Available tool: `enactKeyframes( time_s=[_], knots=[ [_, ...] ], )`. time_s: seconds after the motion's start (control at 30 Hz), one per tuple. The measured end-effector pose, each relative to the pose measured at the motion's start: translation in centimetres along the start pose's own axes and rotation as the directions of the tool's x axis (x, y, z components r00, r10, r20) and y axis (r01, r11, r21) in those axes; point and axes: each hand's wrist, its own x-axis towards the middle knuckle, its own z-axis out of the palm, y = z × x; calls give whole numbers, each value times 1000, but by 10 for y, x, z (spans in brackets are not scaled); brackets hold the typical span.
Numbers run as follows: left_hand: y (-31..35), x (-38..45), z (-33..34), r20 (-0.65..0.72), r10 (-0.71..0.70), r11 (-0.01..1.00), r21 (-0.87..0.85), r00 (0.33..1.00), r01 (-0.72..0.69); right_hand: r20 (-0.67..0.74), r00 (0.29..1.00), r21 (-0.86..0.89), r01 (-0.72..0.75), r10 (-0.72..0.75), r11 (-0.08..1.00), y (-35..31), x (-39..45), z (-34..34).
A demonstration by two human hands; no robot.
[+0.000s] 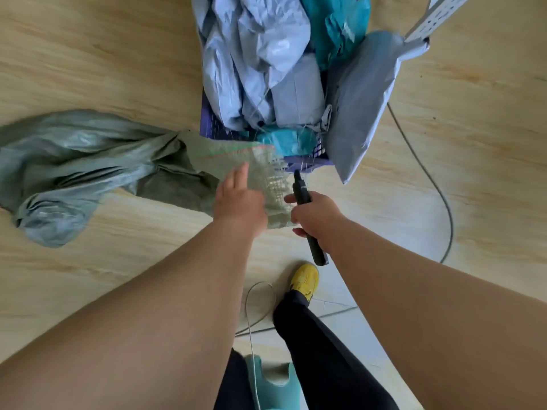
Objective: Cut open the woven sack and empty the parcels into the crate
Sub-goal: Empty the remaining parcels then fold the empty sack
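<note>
A limp grey-green woven sack (80,161) lies flat on the wooden floor at the left, its frayed open end reaching the crate. My left hand (239,199) grips that frayed end. My right hand (316,216) is closed around a black cutter (309,220), whose tip points up toward the crate's near rim. The purple plastic crate (211,125) stands ahead, heaped with grey parcels (254,54) and teal parcels (340,28). One large grey parcel (361,102) leans over the crate's right side.
A thin grey cable (444,202) curves across the floor on the right. A perforated metal post (438,16) rises at the top right. My yellow shoe (305,281) stands below the hands, with a loose string (251,315) and a teal scrap (275,386) near it.
</note>
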Motion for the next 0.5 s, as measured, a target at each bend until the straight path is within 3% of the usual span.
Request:
enactKeyframes(
  time_s=[0.2, 0.33, 0.4, 0.5],
  knots=[
    [-17, 73, 7, -152, 136, 972, 211, 979, -102, -78, 983, -14, 164, -165, 986, 12, 46, 27],
    [-15, 96, 15, -59, 88, 924, 378, 994, -60, -109, 976, 4, 191, -189, 982, 16, 56, 35],
    [-18, 72, 29, -83, 52, 956, 293, 995, -25, -119, 980, 23, 161, -158, 987, 23, 48, 36],
    [-30, 9, 47, -61, -25, 992, -122, 998, 18, -106, 991, 63, 93, -86, 994, 35, 22, 38]
  ],
)
